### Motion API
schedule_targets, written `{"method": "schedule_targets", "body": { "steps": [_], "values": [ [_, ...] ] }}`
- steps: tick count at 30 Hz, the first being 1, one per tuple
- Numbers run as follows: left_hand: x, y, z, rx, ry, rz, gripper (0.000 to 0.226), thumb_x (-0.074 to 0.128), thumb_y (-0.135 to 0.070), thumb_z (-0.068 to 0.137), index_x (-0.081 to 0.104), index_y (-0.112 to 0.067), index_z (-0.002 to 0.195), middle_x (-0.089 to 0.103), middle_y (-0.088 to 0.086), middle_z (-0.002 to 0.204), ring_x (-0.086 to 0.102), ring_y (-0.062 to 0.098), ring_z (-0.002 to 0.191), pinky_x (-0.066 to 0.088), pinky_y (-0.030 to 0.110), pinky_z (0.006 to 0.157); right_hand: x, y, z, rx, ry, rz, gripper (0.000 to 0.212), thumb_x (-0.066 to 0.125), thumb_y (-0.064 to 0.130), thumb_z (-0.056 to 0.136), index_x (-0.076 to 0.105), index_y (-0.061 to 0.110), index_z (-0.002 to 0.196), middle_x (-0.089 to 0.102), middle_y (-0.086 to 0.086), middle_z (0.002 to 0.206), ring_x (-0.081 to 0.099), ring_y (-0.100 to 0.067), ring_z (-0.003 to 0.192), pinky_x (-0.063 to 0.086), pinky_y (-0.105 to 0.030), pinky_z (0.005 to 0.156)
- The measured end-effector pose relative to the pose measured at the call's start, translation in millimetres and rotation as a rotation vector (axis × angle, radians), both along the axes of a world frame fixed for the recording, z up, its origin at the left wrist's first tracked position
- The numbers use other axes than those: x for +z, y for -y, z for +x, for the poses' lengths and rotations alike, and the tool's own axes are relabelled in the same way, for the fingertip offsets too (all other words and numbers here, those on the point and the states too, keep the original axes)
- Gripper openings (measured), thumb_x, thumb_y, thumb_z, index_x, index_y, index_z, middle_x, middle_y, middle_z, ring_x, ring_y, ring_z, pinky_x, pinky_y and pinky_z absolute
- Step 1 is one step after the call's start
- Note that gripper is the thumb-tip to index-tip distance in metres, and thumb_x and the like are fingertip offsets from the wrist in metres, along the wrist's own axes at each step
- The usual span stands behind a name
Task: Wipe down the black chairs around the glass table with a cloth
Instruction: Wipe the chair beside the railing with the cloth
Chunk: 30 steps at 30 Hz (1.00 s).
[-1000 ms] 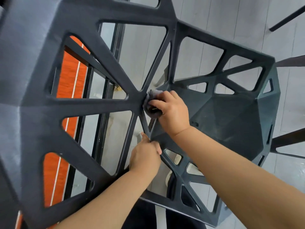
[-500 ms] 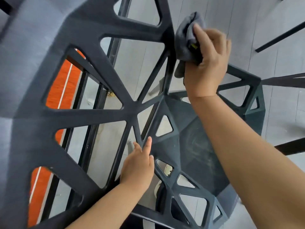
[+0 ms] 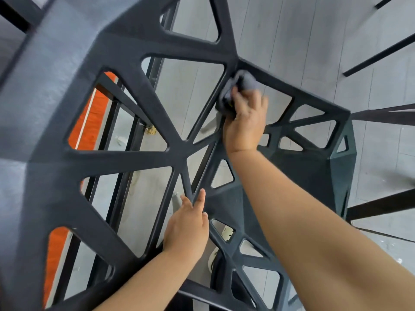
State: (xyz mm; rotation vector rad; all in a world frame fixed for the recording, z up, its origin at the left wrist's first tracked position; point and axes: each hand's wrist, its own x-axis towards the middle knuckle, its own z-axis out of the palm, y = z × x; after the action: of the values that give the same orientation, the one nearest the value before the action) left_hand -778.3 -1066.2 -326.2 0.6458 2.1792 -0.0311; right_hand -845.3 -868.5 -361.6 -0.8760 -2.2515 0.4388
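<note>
Head view: black chair (image 3: 125,158) fills the frame, seen from above through its open lattice backrest; grey plank floor (image 3: 292,30) shows through the gaps.
Seat pan (image 3: 303,176): lies below the lattice, partly under the right forearm; no hand is on it.
Right hand (image 3: 246,122): fingers curled tight round the cloth, pressing it onto an upper junction where several backrest struts meet.
Left hand (image 3: 186,227): holds nothing; thumb and fingers lie roughly straight against a lower strut, apparently bracing the chair.
Cloth (image 3: 247,83): small, grey, bunched; sits on the strut junction under the right fingertips.
Step in hand: judged to be wiping the backrest lattice, strut by strut.
Recommended practice: fold the cloth round each bar so that face and edges are covered in one pass; draw along the full length into each corner, where dust is likely to collect; keep the left hand braced against the push.
Risk: a bunched cloth may skip the inner edges of the openings; hard pressure high on the backrest could tip the chair.
</note>
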Motion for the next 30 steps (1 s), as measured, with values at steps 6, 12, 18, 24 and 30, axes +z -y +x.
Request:
{"method": "schedule_targets", "body": {
  "steps": [6,12,18,24,30],
  "values": [
    [-2.2,0.0,3.9,0.036,-0.022,0.014,0.054,0.024,-0.033,0.101,-0.001,-0.034,0.149,0.017,0.017,0.155,0.058,0.025,0.107,0.046,0.032,0.088,-40.1,29.1,40.7,0.127,0.461,-0.16,0.032,0.054,-0.009,0.057,0.07,0.003,0.081,0.062,-0.013,0.091,0.053,-0.037,0.079,0.044,-0.034,0.059],
    [-0.9,0.0,8.2,0.178,-0.079,0.073,0.057,0.034,-0.032,0.099,0.009,-0.02,0.149,0.038,0.012,0.146,0.054,0.023,0.116,0.045,0.031,0.089,-24.3,9.8,50.2,0.399,0.762,0.026,0.014,0.066,-0.004,0.061,0.068,0.005,0.072,0.06,-0.012,0.098,0.054,-0.036,0.081,0.031,-0.033,0.054],
    [6.9,-0.9,3.2,0.423,-0.137,0.21,0.04,0.047,-0.021,0.095,0.039,-0.009,0.132,0.048,0.006,0.124,0.041,0.01,0.088,0.039,0.022,0.073,-27.0,-35.9,114.0,0.346,0.873,0.057,0.02,0.07,-0.004,0.058,0.07,0.006,0.075,0.061,-0.009,0.1,0.055,-0.038,0.081,0.037,-0.035,0.053],
    [1.8,-11.2,3.4,0.15,-0.078,0.279,0.042,0.04,-0.013,0.096,0.04,-0.015,0.138,0.04,-0.003,0.142,0.029,0.012,0.132,0.028,0.025,0.107,-7.3,-68.1,175.2,0.12,1.014,-0.009,0.019,0.072,-0.002,0.063,0.074,0.005,0.081,0.063,-0.013,0.094,0.053,-0.04,0.083,0.046,-0.041,0.062],
    [-17.2,-42.8,-6.7,0.162,0.051,0.139,0.061,0.039,-0.009,0.096,0.009,-0.006,0.149,0.009,0.008,0.157,0.007,0.022,0.145,0.012,0.032,0.116,21.5,-60.5,156.6,0.086,0.673,0.12,0.031,0.053,0.008,0.069,0.074,0.016,0.091,0.065,-0.006,0.1,0.052,-0.038,0.091,0.036,-0.041,0.074]
  ]
}}
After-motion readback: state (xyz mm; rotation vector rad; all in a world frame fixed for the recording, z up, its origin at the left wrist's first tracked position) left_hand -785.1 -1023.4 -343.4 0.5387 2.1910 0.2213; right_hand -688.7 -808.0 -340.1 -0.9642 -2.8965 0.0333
